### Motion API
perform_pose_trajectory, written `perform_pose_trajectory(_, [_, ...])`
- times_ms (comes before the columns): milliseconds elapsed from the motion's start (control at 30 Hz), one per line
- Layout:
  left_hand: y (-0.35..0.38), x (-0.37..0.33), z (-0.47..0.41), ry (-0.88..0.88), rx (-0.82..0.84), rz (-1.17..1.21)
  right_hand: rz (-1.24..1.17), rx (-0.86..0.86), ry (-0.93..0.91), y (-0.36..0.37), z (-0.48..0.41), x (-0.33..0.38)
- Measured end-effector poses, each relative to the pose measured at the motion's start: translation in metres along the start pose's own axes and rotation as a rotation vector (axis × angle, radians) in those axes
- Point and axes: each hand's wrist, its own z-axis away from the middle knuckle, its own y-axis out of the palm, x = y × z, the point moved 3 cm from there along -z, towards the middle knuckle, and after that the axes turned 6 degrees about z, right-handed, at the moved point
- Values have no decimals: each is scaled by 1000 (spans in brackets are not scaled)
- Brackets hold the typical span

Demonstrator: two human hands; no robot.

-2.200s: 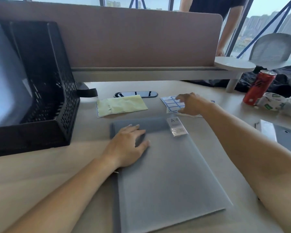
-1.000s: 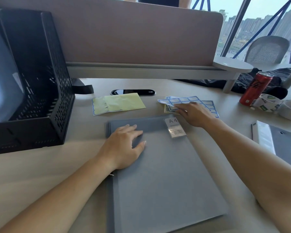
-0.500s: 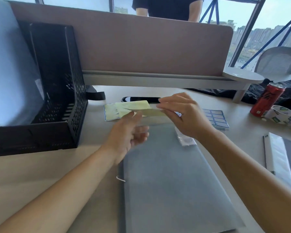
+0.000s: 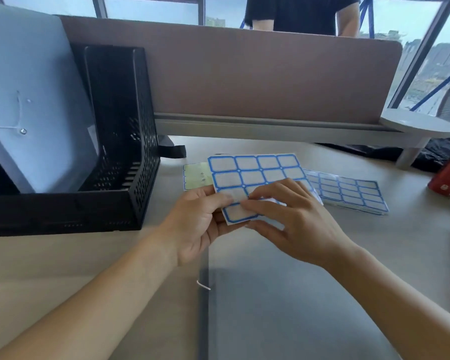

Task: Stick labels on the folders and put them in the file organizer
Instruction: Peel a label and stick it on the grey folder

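The task is, as I judge it, somewhere in the early or middle part. One pale folder (image 4: pixel 31 100) already stands leaning inside the black file organizer (image 4: pixel 120 152) at the left of the desk (image 4: pixel 63 268); if it carries a label I cannot tell. A second one, the grey folder (image 4: pixel 270 313), lies flat on the desk directly in front of the person, and the part of it that I can see has no label on it; its far end is hidden behind the hands. The person holds a label sheet (image 4: pixel 255 170) with blue-framed labels in the air above that far end. The left hand (image 4: pixel 198 227) grips the sheet's lower left corner, thumb on top and fingers under it. The right hand (image 4: pixel 299 219) has its fingers curled on the lower rows, with the index fingertip and the thumb pinching at the edge of one label, so it seems that the peeling is just starting; whether the label is already lifted from the backing I cannot say. More label sheets (image 4: pixel 348 193) lie in a small stack on the desk just to the right, and a yellowish backing sheet (image 4: pixel 194 175) lies behind the held one. So what is left: to peel the label, to stick it on the grey folder, and to put this folder in the organizer beside the first.
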Motion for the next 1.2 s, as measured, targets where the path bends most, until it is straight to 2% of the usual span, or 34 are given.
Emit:
perform_pose_trajectory(167, [0, 6, -3, 7, -36, 144, -171, 72, 297, -13, -3, -7])
perform_pose_trajectory(267, [4, 10, -2, -19, -60, 186, -150, 80, 358, -20, -6, -2])
perform_pose_trajectory(467, [11, 19, 4, -35, -114, 225, -15, 121, 382, -19, -4, 13])
perform_pose_trajectory(600, [16, 15, 6, -27, -82, 264, 43, 62, 336, -20, -4, 14])
perform_pose_trajectory(867, [17, 7, 9, -45, -85, 205, -48, -48, 262, -25, -6, 17])
perform_pose_trajectory(1067, [20, 3, 12, -36, -77, 184, -87, -96, 261, -30, -6, 18])
perform_pose_trajectory(1200, [21, -1, 13, -10, -85, 167, -201, -104, 313, -35, -7, 21])
